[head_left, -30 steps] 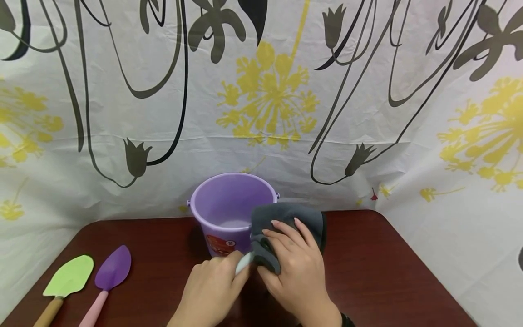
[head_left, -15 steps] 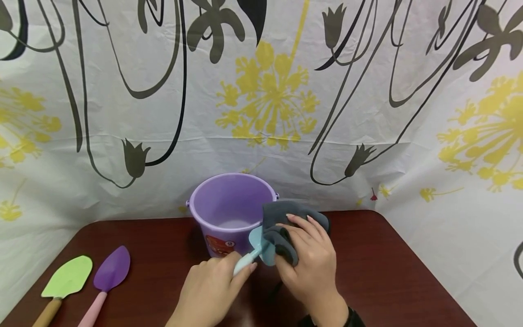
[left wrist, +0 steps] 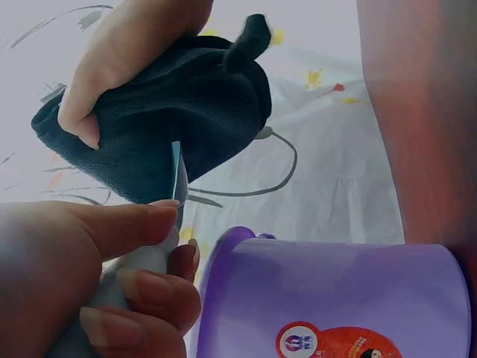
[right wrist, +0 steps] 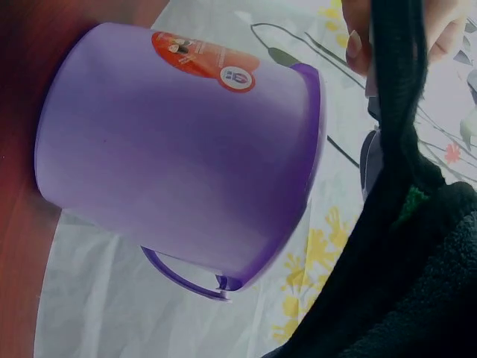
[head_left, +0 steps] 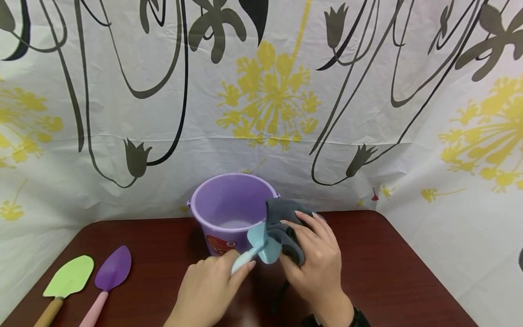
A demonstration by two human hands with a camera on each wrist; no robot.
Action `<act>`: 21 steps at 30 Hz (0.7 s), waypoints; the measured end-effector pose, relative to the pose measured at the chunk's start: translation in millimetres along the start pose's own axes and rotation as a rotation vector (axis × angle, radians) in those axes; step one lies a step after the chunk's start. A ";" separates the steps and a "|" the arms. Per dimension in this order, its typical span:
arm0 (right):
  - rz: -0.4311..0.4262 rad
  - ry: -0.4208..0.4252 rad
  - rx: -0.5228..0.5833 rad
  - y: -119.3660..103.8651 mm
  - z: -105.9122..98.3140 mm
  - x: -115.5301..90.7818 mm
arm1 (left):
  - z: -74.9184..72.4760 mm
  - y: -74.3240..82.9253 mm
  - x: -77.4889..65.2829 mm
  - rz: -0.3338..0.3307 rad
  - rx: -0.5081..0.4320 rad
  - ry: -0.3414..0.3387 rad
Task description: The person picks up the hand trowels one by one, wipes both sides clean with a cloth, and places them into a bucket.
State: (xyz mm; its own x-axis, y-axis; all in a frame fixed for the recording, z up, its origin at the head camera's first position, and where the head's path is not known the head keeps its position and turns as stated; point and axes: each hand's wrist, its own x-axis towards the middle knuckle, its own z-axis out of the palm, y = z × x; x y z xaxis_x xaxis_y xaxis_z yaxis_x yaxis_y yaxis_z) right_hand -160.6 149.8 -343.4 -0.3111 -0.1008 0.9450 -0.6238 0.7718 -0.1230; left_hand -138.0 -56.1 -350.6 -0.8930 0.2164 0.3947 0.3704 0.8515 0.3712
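Beside a purple bucket (head_left: 226, 197), the left grip (head_left: 210, 284) holds a blue trowel (head_left: 268, 251), the right grip (head_left: 319, 261) a cloth (head_left: 281, 211), apparently mid-wipe, calling for steady pressure next.

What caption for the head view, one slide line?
Left hand grips a light-blue trowel, right hand holds a gray cloth, purple bucket behind.

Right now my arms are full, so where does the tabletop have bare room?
Bare tabletop runs from the right hand to the right edge, and between the purple trowel and left hand. It's crowded in front of the purple bucket, with the grey cloth and light-blue trowel.
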 end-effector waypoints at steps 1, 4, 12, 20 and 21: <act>-0.012 -0.001 0.006 -0.3 0.3 -0.1 | -0.9 -0.2 -0.1 -0.003 -0.005 -0.004; -0.054 -0.011 0.025 -2.0 1.6 -0.6 | -3.2 -0.5 -0.5 -0.014 -0.026 -0.020; -0.131 -0.053 0.024 -13.7 11.4 -7.0 | -5.1 -1.4 -0.3 -0.046 -0.048 -0.037; -0.152 -0.080 0.014 -23.4 19.4 -15.6 | -4.6 -4.3 1.4 -0.067 -0.044 -0.064; -0.156 -0.076 0.017 -24.1 20.0 -16.0 | -4.4 -4.4 1.6 -0.062 -0.046 -0.063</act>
State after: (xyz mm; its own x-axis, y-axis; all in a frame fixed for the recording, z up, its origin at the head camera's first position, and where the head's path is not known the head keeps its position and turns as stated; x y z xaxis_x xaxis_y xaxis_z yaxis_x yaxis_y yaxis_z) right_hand -155.0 120.3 -361.6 -0.2619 -0.2665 0.9276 -0.6805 0.7325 0.0183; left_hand -139.9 -61.6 -347.9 -0.9284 0.1944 0.3166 0.3237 0.8416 0.4323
